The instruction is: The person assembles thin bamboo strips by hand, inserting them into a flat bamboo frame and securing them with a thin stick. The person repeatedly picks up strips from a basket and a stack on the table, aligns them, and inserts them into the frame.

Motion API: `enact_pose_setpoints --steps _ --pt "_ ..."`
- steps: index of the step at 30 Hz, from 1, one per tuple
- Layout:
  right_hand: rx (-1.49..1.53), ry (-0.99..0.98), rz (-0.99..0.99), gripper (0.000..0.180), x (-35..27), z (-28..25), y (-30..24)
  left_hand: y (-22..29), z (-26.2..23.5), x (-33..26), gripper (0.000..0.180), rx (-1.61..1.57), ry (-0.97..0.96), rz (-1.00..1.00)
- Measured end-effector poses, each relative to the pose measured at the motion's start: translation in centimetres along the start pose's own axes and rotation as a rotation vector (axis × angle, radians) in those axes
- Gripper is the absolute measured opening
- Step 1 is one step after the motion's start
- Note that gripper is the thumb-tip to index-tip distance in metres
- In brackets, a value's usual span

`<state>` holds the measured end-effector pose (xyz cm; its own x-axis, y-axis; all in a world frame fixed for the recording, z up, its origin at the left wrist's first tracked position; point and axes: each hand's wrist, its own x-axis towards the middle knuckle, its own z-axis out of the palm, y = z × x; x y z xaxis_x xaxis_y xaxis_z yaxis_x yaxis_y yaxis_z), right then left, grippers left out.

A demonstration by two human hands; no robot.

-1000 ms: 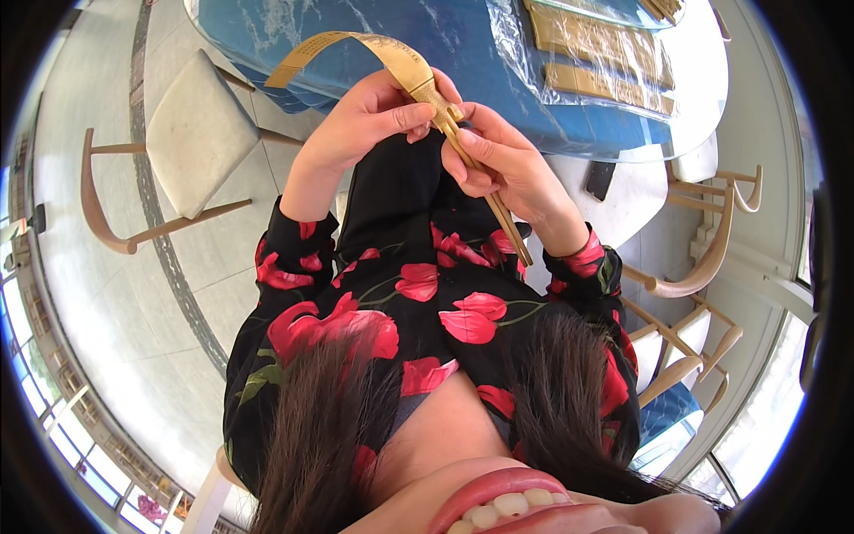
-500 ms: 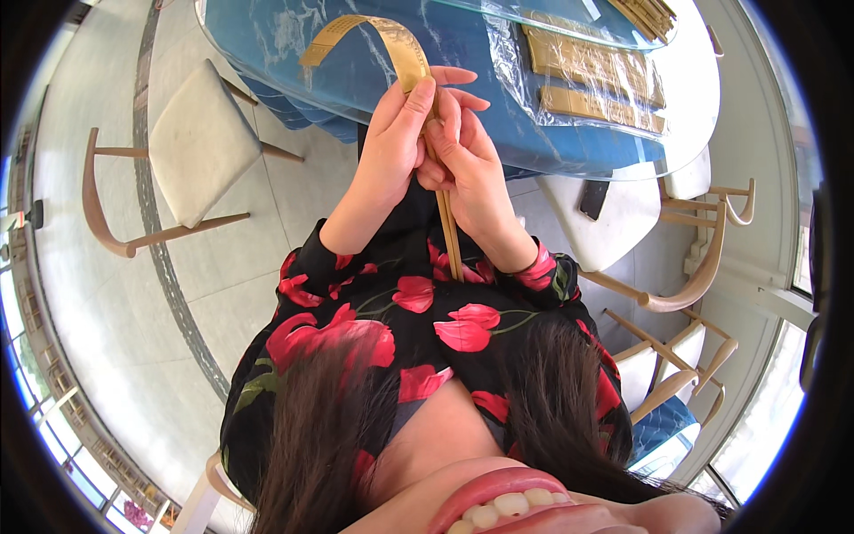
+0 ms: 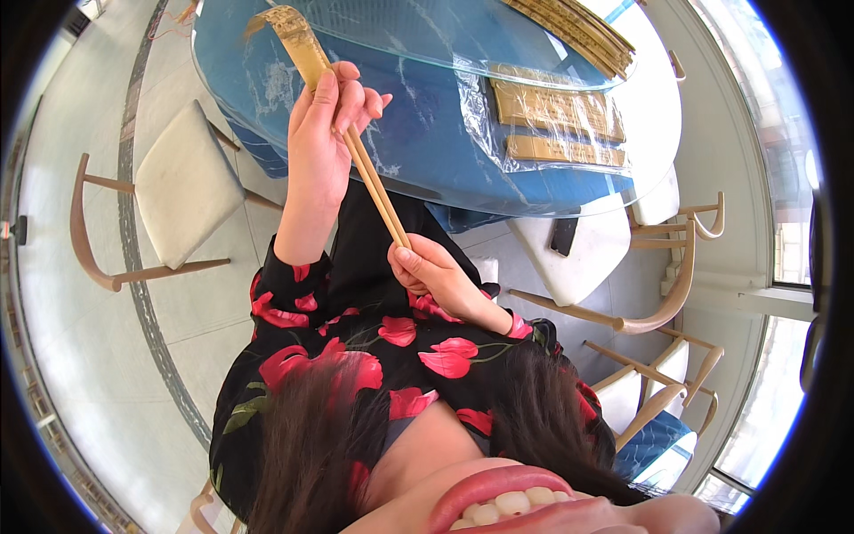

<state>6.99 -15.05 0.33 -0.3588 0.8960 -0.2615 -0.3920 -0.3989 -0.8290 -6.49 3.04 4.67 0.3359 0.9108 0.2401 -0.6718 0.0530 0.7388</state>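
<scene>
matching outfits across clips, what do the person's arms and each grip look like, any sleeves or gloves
The left sleeve and right sleeve are black, red-flowered fabric, ending short of the hands. The left grip and right grip are ungloved.

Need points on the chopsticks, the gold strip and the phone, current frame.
Chopsticks (image 3: 374, 184): head view, middle of the bare shafts.
Gold strip (image 3: 302, 50): head view, straighter stretch below its curled end.
Phone (image 3: 563, 236): head view, middle of its dark face.

Black phone (image 3: 563, 237) lies on a white seat (image 3: 583, 265).
</scene>
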Motion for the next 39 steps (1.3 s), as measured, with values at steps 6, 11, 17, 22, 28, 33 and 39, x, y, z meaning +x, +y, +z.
enact_pose_setpoints --steps 6,11,17,22,28,33,39 --pt "0.008 0.073 -0.095 0.024 1.3 0.5 -0.8 -3.0 1.7 -5.5 0.039 -0.028 -0.241 -0.291" --pt "-0.089 0.121 -0.121 0.026 1.6 -0.2 -0.8 0.1 3.4 -3.2 0.051 -0.074 0.005 -0.206" --pt "-0.253 0.041 -0.219 0.025 1.7 0.3 0.0 0.5 1.5 -1.4 0.042 -0.221 0.021 -0.122" --pt "-0.465 0.110 -0.284 0.025 0.7 -0.6 -0.2 0.2 2.5 -1.8 0.043 -0.275 0.060 -0.115" --pt "-0.433 0.257 -0.467 0.022 2.5 -0.8 -0.5 -0.7 4.4 -4.4 0.043 -0.324 -0.021 -0.204" --pt "-0.360 0.321 -0.516 0.020 2.8 -0.7 0.3 -0.6 5.0 -5.5 0.038 -0.233 -0.008 -0.146" --pt "-0.151 0.268 -0.521 0.028 3.0 -0.9 -1.5 -3.2 4.5 -6.0 0.026 -0.171 0.068 -0.072"
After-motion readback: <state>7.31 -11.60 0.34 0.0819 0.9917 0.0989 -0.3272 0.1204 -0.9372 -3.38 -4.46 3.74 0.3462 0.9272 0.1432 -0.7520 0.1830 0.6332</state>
